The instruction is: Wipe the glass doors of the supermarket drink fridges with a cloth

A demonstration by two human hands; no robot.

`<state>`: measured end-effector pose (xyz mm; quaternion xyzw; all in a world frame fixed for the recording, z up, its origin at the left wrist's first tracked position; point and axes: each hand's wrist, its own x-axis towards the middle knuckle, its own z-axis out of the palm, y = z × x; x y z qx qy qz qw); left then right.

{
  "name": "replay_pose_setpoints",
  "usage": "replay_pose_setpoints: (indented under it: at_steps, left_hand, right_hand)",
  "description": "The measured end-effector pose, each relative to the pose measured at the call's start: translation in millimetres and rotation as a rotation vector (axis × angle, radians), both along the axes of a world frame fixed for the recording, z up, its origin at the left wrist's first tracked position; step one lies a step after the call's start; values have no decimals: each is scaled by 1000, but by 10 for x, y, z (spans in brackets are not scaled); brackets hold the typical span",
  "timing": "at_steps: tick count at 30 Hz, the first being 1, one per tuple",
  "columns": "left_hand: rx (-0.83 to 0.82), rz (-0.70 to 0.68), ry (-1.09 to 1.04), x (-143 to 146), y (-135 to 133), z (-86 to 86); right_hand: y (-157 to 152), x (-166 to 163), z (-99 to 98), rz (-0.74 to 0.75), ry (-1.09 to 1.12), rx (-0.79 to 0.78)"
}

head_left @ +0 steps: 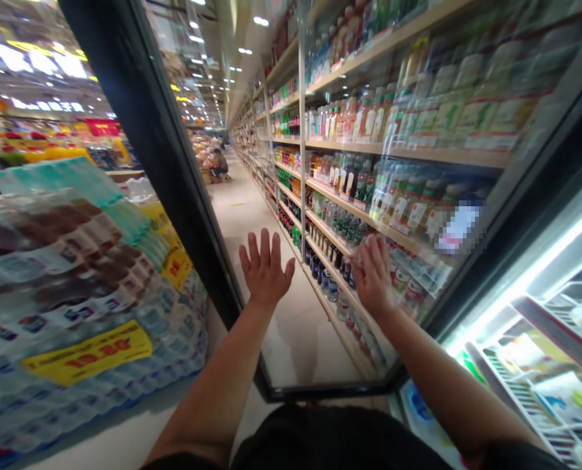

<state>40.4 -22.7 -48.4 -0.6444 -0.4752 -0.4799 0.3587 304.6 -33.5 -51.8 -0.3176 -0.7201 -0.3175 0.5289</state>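
The tall glass door (330, 393) of a lit cooler stands swung out in front of me, edged by a black frame. My left hand (264, 267) is raised against the glass, palm forward, its fingers spread and nothing in it. To the right, my right hand (375, 277) is also up at the pane. Its fingers point upward and look close together, but blur smears them. A pale patch shows by those fingers, and I cannot make out whether it is a held thing or a reflection.
On the left, wrapped bottle packs (51, 261) are stacked beside a yellow price sign (88, 352). Bottle shelves (344, 147) appear in the glass. At the right are lit cooler racks (506, 385) with packaged goods. A person (219, 164) crouches far down the aisle.
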Motion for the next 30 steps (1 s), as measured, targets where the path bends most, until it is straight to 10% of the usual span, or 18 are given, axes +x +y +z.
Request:
replay_pose_setpoints:
  at_steps: [4,10,18,24,30]
  left_hand:
    - [-1,-19,-1,9,-20,14]
    - [11,10,6,14,-24,3]
    - [22,31,19,14,-20,1]
    - [27,14,20,14,-24,8]
    - [66,21,32,34,-39,22]
  right_hand:
    - [-66,-105,-239,110,-246,-62]
    - [63,56,288,6,72,74]
    - [-71,166,-433,95,-199,-28]
    - [67,576,19,-29,201,15]
    - [-74,481,-642,-88,175,-59]
